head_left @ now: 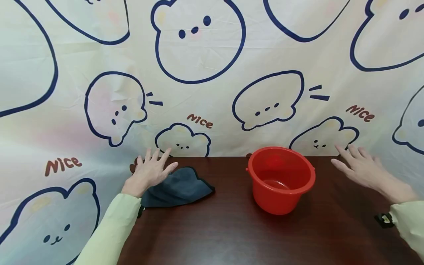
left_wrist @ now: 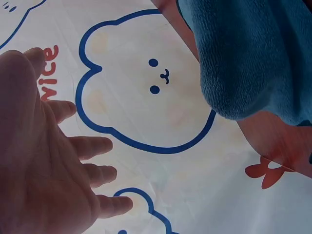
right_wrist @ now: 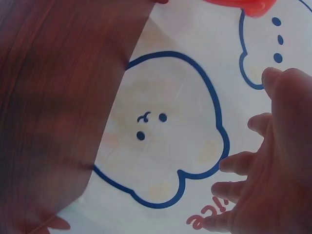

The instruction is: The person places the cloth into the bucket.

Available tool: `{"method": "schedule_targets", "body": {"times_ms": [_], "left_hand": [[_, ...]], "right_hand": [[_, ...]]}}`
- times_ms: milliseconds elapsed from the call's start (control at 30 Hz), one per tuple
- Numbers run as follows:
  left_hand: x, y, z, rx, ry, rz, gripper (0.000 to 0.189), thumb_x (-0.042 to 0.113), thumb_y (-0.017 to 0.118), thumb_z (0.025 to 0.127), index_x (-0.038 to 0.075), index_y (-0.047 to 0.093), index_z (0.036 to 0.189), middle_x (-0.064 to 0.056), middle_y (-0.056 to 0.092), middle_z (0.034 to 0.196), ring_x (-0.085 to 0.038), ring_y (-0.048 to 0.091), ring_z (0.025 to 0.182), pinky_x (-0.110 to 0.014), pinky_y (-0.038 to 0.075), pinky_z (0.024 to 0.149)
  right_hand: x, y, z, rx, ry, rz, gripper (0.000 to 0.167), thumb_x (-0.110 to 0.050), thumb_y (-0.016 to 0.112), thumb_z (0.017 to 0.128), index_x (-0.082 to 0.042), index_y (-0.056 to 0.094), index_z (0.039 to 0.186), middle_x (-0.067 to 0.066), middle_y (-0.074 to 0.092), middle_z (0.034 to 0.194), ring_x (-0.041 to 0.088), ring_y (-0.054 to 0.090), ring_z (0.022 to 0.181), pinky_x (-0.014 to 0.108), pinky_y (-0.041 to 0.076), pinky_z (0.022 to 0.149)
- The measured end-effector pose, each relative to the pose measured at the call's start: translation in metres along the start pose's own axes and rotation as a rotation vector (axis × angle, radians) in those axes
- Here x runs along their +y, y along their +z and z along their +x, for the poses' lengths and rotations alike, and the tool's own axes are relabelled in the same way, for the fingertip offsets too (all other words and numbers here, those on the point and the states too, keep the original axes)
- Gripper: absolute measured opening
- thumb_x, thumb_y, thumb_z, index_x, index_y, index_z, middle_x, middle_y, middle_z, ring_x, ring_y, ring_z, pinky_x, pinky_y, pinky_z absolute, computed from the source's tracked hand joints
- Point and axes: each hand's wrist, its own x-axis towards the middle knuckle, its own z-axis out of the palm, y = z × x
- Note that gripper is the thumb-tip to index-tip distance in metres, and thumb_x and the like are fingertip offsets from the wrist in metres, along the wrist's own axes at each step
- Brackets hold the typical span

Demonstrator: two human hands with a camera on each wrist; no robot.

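A dark blue cloth (head_left: 179, 188) with a black edge lies bunched on the left part of the table; its plush, towel-like pile shows in the left wrist view (left_wrist: 248, 58). My left hand (head_left: 150, 173) hovers over the cloth's left end, fingers spread and straight, holding nothing. Right of the middle stands an upright red plastic bucket (head_left: 276, 200), its inside bare to the bottom. To the right of the bucket my right hand (head_left: 364, 169) is raised with its fingers spread, apart from the bucket and holding nothing.
The dark brown wooden table (head_left: 212, 232) ends at the back against a pale curtain (head_left: 218, 99) printed with blue-outlined bears and the word Nice. A small black object (head_left: 384, 220) sits at the right sleeve's cuff.
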Motion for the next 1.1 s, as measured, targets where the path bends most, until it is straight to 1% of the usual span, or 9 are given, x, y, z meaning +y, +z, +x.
{"method": "schedule_targets", "body": {"times_ms": [167, 300, 433, 600, 667, 733, 833, 967, 1100], "left_hand": [[0.004, 0.006, 0.001, 0.022, -0.002, -0.004, 0.081, 0.066, 0.032, 0.097, 0.016, 0.016, 0.158, -0.030, 0.021, 0.158, -0.055, 0.007, 0.146, -0.076, 0.008, 0.111], [0.008, 0.016, 0.003, 0.022, -0.004, -0.038, 0.079, 0.063, 0.035, 0.098, 0.014, 0.017, 0.158, -0.030, 0.022, 0.158, -0.054, 0.010, 0.145, -0.075, 0.011, 0.111], [0.015, 0.029, 0.006, 0.003, -0.009, -0.096, 0.076, 0.058, 0.040, 0.099, 0.012, 0.020, 0.157, -0.030, 0.022, 0.158, -0.054, 0.013, 0.145, -0.073, 0.017, 0.111], [0.023, 0.045, 0.008, -0.040, -0.034, -0.137, 0.073, 0.049, 0.049, 0.099, 0.012, 0.023, 0.156, -0.029, 0.025, 0.157, -0.053, 0.019, 0.144, -0.072, 0.024, 0.109], [0.025, 0.051, 0.009, -0.062, -0.051, -0.128, 0.073, 0.048, 0.051, 0.098, 0.012, 0.024, 0.155, -0.029, 0.026, 0.156, -0.052, 0.020, 0.144, -0.071, 0.025, 0.109], [0.026, 0.058, 0.009, -0.082, -0.065, -0.119, 0.072, 0.046, 0.053, 0.098, 0.011, 0.026, 0.155, -0.029, 0.027, 0.156, -0.052, 0.020, 0.143, -0.071, 0.025, 0.110], [0.026, 0.065, 0.008, -0.104, -0.084, -0.108, 0.071, 0.043, 0.056, 0.097, 0.010, 0.029, 0.153, -0.030, 0.028, 0.155, -0.052, 0.022, 0.142, -0.070, 0.025, 0.110], [0.024, 0.073, 0.006, -0.116, -0.102, -0.120, 0.068, 0.040, 0.056, 0.098, 0.009, 0.031, 0.152, -0.030, 0.031, 0.153, -0.052, 0.026, 0.140, -0.070, 0.027, 0.109], [0.021, 0.080, 0.004, -0.112, -0.112, -0.148, 0.065, 0.038, 0.056, 0.098, 0.007, 0.033, 0.151, -0.029, 0.035, 0.151, -0.052, 0.033, 0.137, -0.070, 0.030, 0.107]], "right_hand": [[-0.007, 0.001, 0.001, 0.021, -0.040, 0.137, 0.079, -0.057, 0.035, 0.101, -0.013, 0.005, 0.158, 0.038, 0.011, 0.155, 0.061, 0.014, 0.136, 0.081, 0.012, 0.100], [-0.013, 0.000, 0.000, 0.000, -0.069, 0.301, 0.076, -0.052, 0.036, 0.102, -0.013, 0.002, 0.159, 0.035, 0.013, 0.157, 0.059, 0.019, 0.138, 0.078, 0.020, 0.101], [-0.020, 0.003, -0.001, -0.048, -0.050, 0.413, 0.074, -0.053, 0.032, 0.103, -0.018, -0.003, 0.159, 0.035, 0.018, 0.156, 0.059, 0.025, 0.136, 0.079, 0.025, 0.098], [-0.036, 0.013, -0.005, -0.049, -0.052, 0.531, 0.073, -0.052, 0.031, 0.103, -0.018, -0.002, 0.159, 0.039, 0.025, 0.152, 0.057, 0.052, 0.119, 0.067, 0.048, 0.089], [-0.044, 0.019, -0.009, -0.018, -0.063, 0.586, 0.072, -0.050, 0.033, 0.104, -0.019, 0.000, 0.159, 0.038, 0.032, 0.149, 0.052, 0.060, 0.111, 0.059, 0.055, 0.082], [-0.052, 0.025, -0.013, 0.018, -0.069, 0.630, 0.070, -0.048, 0.035, 0.104, -0.020, 0.003, 0.159, 0.035, 0.040, 0.145, 0.047, 0.063, 0.109, 0.053, 0.058, 0.080], [-0.062, 0.034, -0.019, 0.059, -0.086, 0.682, 0.067, -0.046, 0.038, 0.104, -0.022, 0.008, 0.159, 0.030, 0.047, 0.141, 0.033, 0.068, 0.104, 0.046, 0.060, 0.078], [-0.070, 0.041, -0.022, 0.076, -0.109, 0.747, 0.065, -0.043, 0.039, 0.104, -0.021, 0.012, 0.159, 0.026, 0.050, 0.140, 0.010, 0.069, 0.097, 0.038, 0.060, 0.078], [-0.074, 0.045, -0.024, 0.081, -0.118, 0.782, 0.063, -0.041, 0.039, 0.104, -0.018, 0.015, 0.158, 0.025, 0.049, 0.140, 0.002, 0.068, 0.093, 0.036, 0.060, 0.078]]}}
